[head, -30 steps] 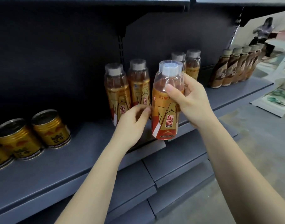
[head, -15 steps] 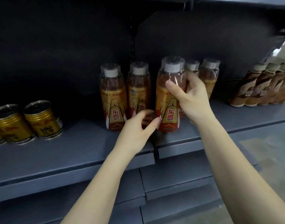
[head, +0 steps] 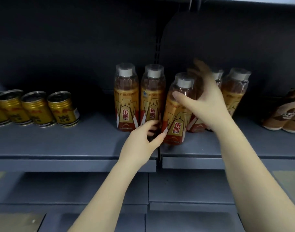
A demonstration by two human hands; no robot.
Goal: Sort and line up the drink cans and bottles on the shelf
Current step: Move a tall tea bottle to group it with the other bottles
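Several amber drink bottles with gold and red labels stand on the grey shelf. The front bottle stands near the shelf's front edge. My left hand touches its lower label with thumb and fingertips. Fingers spread and blurred, my right hand has its thumb across the bottle's shoulder, lifting off it. Two bottles stand to the left; another bottle stands to the right, with more partly hidden behind my right hand. Gold cans line up at the left.
Brown bottles stand at the shelf's far right. A dark back panel with a slotted upright rises behind the drinks. Lower grey shelves step out below. Bare shelf lies between the cans and the bottles.
The held bottle has come down onto the shelf near the front edge. My right hand has opened and its fingers are lifting off the bottle. The view has shifted to face the shelf.
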